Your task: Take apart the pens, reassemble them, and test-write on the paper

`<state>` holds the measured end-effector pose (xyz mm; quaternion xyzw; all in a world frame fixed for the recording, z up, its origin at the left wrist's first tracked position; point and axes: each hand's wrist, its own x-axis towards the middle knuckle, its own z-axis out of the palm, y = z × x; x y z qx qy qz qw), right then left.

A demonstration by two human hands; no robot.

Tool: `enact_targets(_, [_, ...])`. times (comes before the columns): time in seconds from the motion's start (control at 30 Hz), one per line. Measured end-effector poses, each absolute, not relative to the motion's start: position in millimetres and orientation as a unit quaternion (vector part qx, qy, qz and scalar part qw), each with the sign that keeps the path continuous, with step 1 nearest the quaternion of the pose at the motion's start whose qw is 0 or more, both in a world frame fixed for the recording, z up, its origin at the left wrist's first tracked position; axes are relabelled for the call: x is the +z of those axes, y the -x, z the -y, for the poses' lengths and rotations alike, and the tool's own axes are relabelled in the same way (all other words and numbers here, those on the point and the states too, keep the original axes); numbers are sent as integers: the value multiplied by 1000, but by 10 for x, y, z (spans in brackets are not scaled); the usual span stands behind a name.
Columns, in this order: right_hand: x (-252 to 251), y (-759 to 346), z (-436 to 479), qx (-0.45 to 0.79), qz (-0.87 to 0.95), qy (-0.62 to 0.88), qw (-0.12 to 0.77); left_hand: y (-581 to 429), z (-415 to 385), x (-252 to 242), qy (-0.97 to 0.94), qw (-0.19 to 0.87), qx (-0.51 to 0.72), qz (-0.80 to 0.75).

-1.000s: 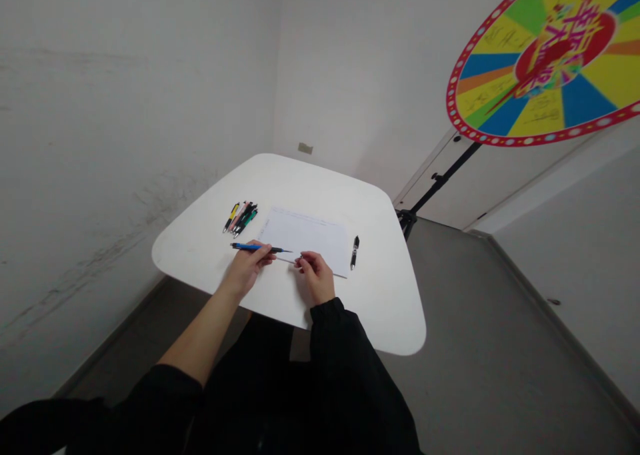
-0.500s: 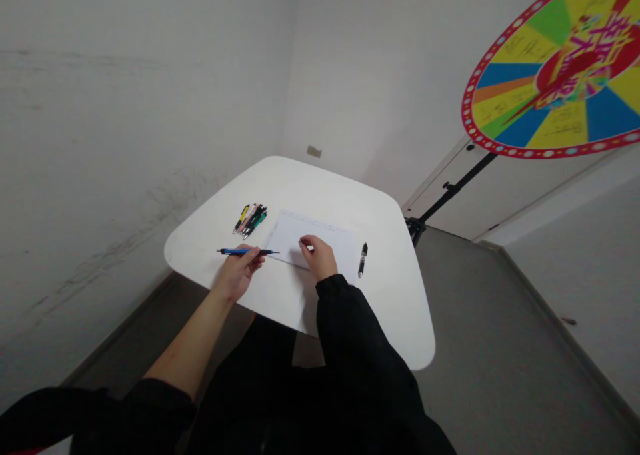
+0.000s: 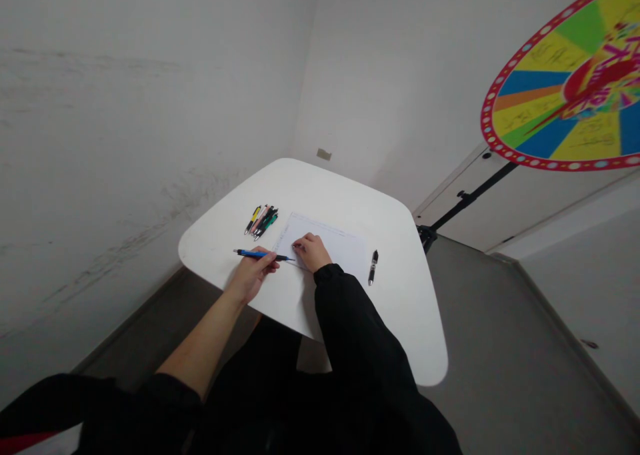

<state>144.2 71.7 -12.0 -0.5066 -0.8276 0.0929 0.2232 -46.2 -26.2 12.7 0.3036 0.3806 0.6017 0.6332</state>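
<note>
A blue pen (image 3: 246, 252) with dark ends lies level in my left hand (image 3: 255, 276), whose thumb and fingers are closed round its front half. From the pen's right end a thin point sticks out over the edge of the white paper (image 3: 345, 248). My right hand (image 3: 314, 252) is over the paper, just beyond that point, with thumb and fingertips pinched together. A small dark bit shows at the fingertips, too small to name. Lines of faint writing run along the paper's left and top edges.
Several pens (image 3: 263, 222), yellow, pink, black and green, lie bunched on the white table (image 3: 400, 328) left of the paper. A black and silver pen (image 3: 373, 267) lies to its right. A colourful prize wheel (image 3: 545, 108) on a black stand leans in from the right.
The view has turned slightly left, shifting the scene right. My right hand has moved left over the paper, closer to the blue pen's point. My left hand keeps its hold.
</note>
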Motion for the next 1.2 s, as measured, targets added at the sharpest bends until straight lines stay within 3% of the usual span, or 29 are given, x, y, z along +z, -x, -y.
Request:
enact_targets(0.53, [-64,-1458,-703,103,833,506,197,450,276,161,-307,629,602,-383])
enact_targets(1.2, [-65,-1545,-672,90,834,489,239,463,261,93,-312,630,603,-378])
